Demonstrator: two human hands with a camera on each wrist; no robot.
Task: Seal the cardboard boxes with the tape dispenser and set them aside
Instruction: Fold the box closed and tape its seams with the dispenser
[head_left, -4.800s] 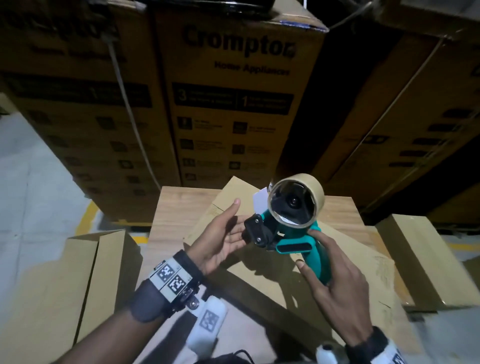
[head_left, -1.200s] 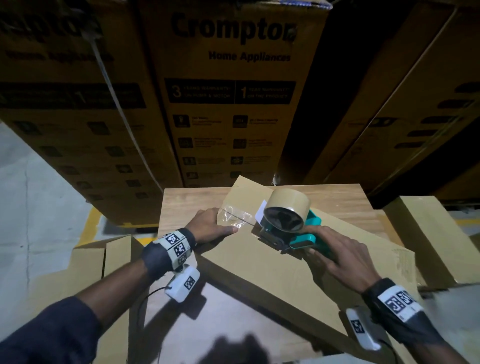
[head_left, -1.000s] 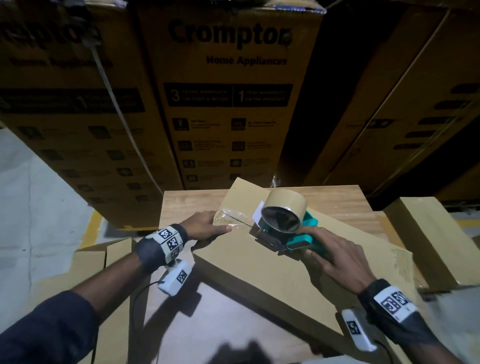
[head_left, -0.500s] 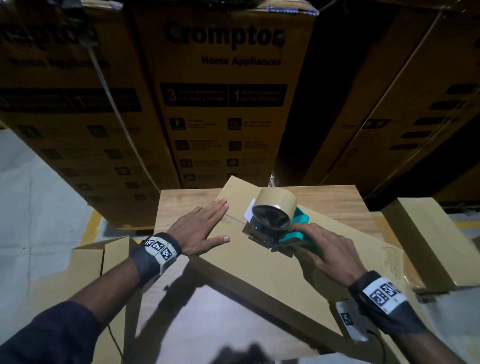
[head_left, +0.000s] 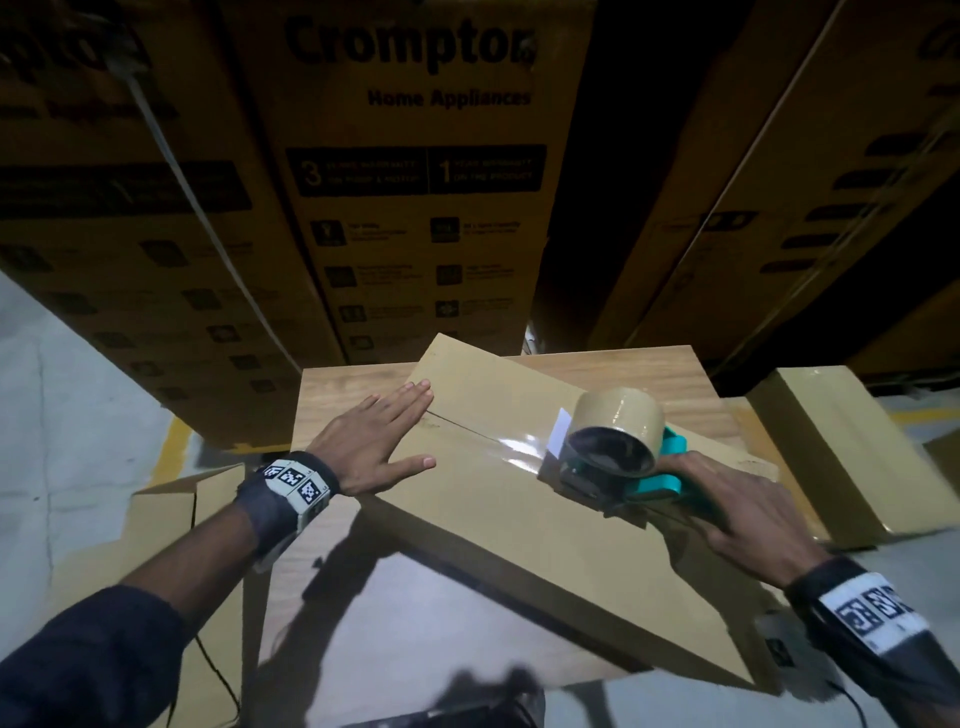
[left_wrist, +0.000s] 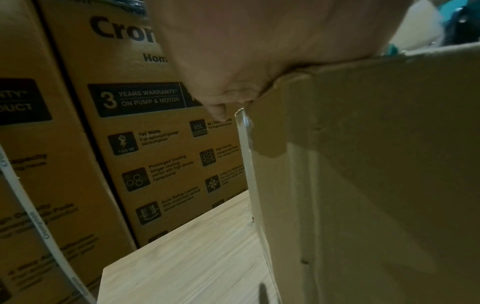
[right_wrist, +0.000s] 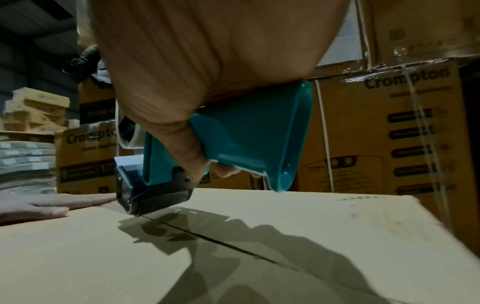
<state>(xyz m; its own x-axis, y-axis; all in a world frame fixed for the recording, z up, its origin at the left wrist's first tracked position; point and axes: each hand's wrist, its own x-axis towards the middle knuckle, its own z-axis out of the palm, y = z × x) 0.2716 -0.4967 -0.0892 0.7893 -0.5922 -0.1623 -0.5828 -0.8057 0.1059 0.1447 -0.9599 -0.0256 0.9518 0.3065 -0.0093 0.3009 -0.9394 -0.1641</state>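
A flat brown cardboard box lies at an angle on a wooden table. My left hand lies flat, fingers straight, on the box's far left end, pressing it down. My right hand grips the teal handle of the tape dispenser, which carries a brown tape roll and sits on the centre seam. A shiny strip of tape runs along the seam from near the left hand to the dispenser. In the right wrist view the dispenser's black roller touches the box top; bare seam lies ahead of it.
Tall printed cartons stand stacked close behind the table. Another plain box lies to the right, and a folded carton stands at the left on the grey floor. The table's near part is bare and shiny.
My left hand let go of the tape end and flattened on the box. My right hand drew the dispenser to the right along the seam, laying tape behind it.
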